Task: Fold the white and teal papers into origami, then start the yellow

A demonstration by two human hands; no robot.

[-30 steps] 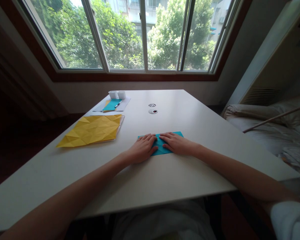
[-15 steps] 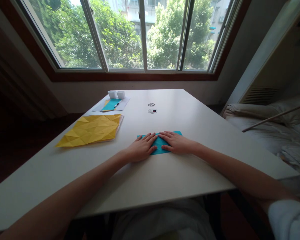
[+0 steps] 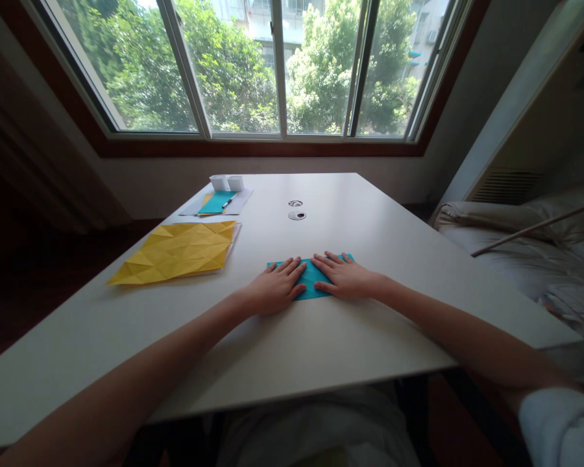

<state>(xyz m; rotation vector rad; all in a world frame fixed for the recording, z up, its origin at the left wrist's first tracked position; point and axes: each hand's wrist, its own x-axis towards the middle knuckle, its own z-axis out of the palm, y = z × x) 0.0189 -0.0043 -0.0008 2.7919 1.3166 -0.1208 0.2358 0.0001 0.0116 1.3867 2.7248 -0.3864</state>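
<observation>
The left hand (image 3: 278,287) and right hand (image 3: 344,279) lie spread flat on the left and right parts of the blue paper (image 3: 311,277), a yellow sheet (image 3: 180,250) to its left.

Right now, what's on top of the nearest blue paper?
The left hand and right hand rest on the blue paper. Its middle shows between them; whatever lies beneath the hands is covered.

Right hand (image 3: 345,279) | my fingers now fan wider across the folded blue paper (image 3: 311,285) | gap to my left hand (image 3: 277,287) slightly larger than before
</observation>
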